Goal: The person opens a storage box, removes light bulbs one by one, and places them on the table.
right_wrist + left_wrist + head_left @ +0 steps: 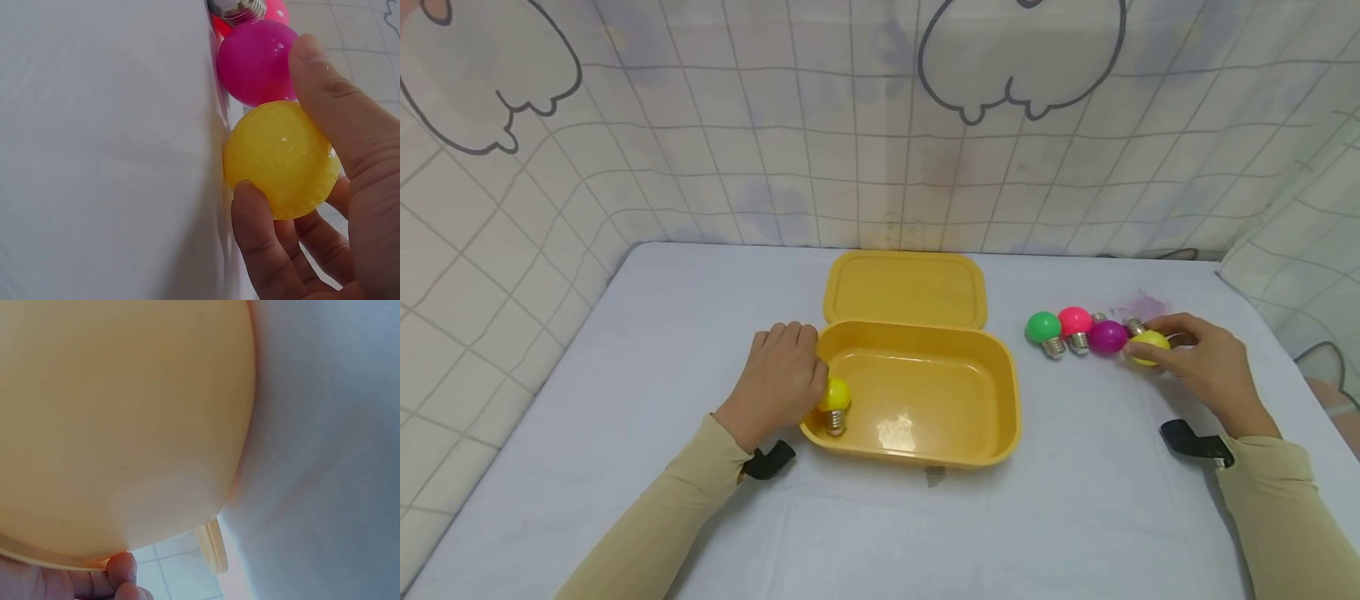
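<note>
My left hand [782, 375] grips the left rim of a yellow plastic box [925, 392], its fingertips curled under the edge in the left wrist view. Inside the box, beside that hand, lies a yellow light bulb [835, 396] with its metal screw base toward me. At the right, my right hand [1206, 362] holds a second yellow bulb [281, 159] between thumb and fingers, low at the tabletop. Just left of it sits a purple bulb [1108, 337], close to my thumb. A pink bulb [1075, 320] and a green bulb [1043, 327] continue the row.
A yellow lid [906, 287] lies flat behind the box. The white-covered table [887, 533] meets a grid-patterned curtain [880, 150] at the back and sides. A pinkish stain [1142, 304] marks the cloth behind the bulbs.
</note>
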`<state>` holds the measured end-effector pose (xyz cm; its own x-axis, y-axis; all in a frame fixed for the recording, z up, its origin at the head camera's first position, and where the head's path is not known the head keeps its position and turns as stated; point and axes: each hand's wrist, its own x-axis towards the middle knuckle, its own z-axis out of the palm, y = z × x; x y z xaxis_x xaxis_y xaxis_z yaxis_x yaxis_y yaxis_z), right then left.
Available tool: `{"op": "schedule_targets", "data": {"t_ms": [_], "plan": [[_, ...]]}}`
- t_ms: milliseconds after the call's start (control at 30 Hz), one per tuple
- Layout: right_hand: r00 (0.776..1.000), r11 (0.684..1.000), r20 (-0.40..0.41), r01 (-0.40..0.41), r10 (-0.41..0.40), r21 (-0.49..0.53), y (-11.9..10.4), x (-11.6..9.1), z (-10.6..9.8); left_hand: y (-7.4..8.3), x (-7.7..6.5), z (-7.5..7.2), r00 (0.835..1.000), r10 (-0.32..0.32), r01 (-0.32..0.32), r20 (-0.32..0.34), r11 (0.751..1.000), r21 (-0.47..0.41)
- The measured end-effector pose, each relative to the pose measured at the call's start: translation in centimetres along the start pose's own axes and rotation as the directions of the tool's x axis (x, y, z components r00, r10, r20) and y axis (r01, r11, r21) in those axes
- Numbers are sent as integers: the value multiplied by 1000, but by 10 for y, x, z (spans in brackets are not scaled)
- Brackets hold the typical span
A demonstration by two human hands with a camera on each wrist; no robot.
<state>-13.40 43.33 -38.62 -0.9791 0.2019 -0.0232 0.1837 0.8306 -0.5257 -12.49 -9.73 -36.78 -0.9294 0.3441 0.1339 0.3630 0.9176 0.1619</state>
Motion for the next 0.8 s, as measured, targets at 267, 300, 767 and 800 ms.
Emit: {"op": "schedule_targets", "data": {"t_ms": [267, 300, 767, 800], "plan": [[1000, 1000, 10, 2, -2, 10, 1, 1, 0, 0, 0, 1, 1000, 2, -2, -14, 1000, 6], [1000, 1000, 10, -3, 3, 12, 1, 1, 1, 0, 0, 1, 1000, 3, -3, -15, 1000, 6], [997, 998, 44, -64, 63, 19, 1, 3, 0, 1, -1, 0, 1000, -7, 7, -1, 1000, -4], [997, 997, 43, -69, 68, 22, 1, 3, -1, 1, -1, 0, 1000, -8, 8, 0, 1000, -5]]}}
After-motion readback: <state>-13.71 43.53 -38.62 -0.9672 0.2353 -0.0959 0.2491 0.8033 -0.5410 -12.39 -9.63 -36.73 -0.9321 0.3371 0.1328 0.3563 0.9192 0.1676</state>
